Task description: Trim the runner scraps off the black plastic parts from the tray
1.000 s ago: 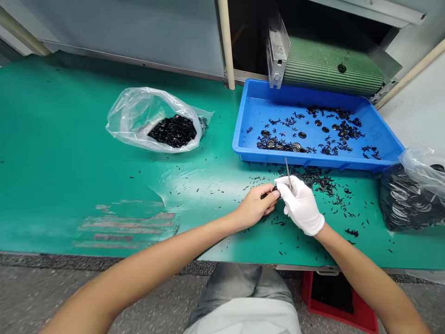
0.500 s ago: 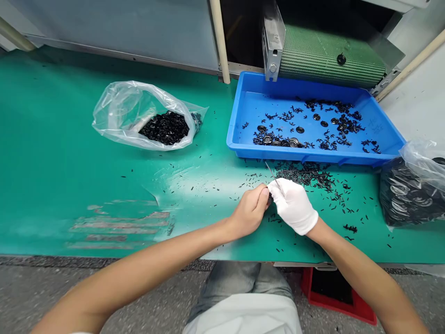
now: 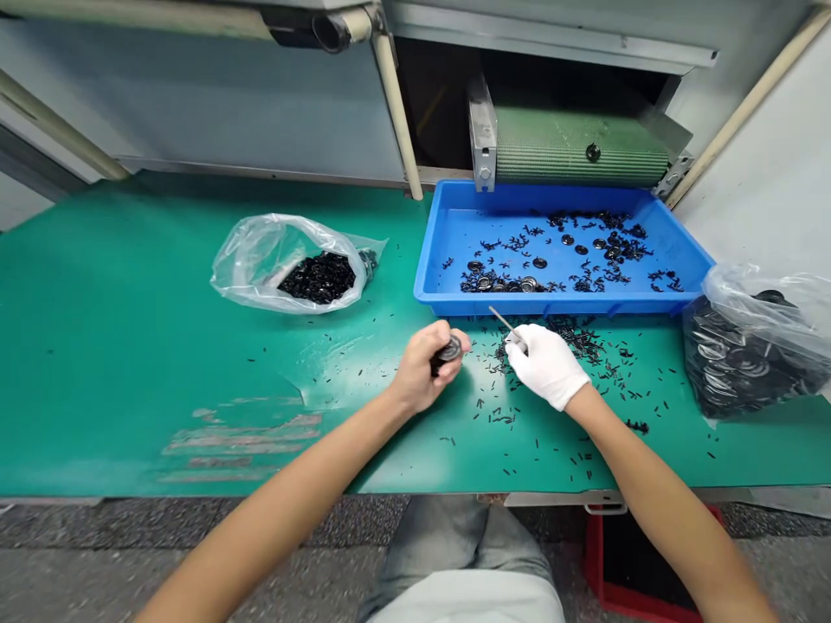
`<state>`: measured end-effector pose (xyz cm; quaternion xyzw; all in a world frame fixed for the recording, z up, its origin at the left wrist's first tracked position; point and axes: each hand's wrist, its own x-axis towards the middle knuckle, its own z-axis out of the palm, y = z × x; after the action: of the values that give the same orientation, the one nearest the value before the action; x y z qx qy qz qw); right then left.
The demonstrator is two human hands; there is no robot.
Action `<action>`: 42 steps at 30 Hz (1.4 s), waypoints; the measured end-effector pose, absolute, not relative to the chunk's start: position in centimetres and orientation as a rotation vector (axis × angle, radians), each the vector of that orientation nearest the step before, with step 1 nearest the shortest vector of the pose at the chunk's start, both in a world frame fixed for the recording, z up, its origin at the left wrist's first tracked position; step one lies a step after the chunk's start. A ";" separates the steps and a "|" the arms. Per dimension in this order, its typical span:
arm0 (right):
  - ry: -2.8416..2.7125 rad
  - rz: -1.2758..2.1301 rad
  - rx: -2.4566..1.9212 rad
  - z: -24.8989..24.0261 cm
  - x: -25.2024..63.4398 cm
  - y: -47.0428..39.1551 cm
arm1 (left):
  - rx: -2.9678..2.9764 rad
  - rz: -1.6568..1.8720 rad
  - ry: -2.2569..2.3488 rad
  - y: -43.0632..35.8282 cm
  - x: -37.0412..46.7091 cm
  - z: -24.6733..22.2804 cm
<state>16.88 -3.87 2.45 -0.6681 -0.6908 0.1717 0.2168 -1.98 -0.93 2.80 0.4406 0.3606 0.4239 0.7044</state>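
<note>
My bare left hand [image 3: 425,368] is wrapped round a small stack of round black parts [image 3: 449,349], with the top ring showing between thumb and fingers. In a white glove, my right hand [image 3: 549,363] grips a thin metal rod-like tool [image 3: 504,320] whose tip points up and left. A gap separates the two hands. Beneath and beside the gloved hand lie many short black scraps [image 3: 577,337] on the green table mat [image 3: 117,329].
A blue tray [image 3: 428,290] of black discs and bits stands under the green conveyor belt [image 3: 558,143]. An open clear bag [image 3: 250,285] of black parts is at left. Another filled bag [image 3: 733,355] stands right. Below the table edge is a red bin [image 3: 603,597].
My hands have parted: the left has moved left with the black parts, and the right, still gripping the tool, is now apart from them. The camera view has tilted up.
</note>
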 end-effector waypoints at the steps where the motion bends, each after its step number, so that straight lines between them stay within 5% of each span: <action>1: -1.950 0.458 -1.864 2.4 16.8 -3.9 | 0.963 0.964 0.790 -0.3 -2.3 3.6; 7: -1.920 0.456 -1.850 2.6 16.2 -4.5 | 1.460 0.870 0.918 6.9 -1.1 7.6; 12: -1.848 0.472 -1.815 2.3 16.3 -4.3 | 2.446 0.124 1.461 16.3 2.8 6.8; 18: -1.801 0.495 -1.801 2.4 16.6 -4.0 | 2.587 -0.202 1.400 20.2 4.8 4.1; 42: -1.700 0.417 -1.785 2.6 16.8 -3.9 | 2.385 -0.071 1.278 20.1 3.5 4.7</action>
<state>16.83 -3.91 2.61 -0.6775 -0.6454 0.1584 0.3153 3.55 20.13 4.68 0.8605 0.4608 -0.0257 0.2157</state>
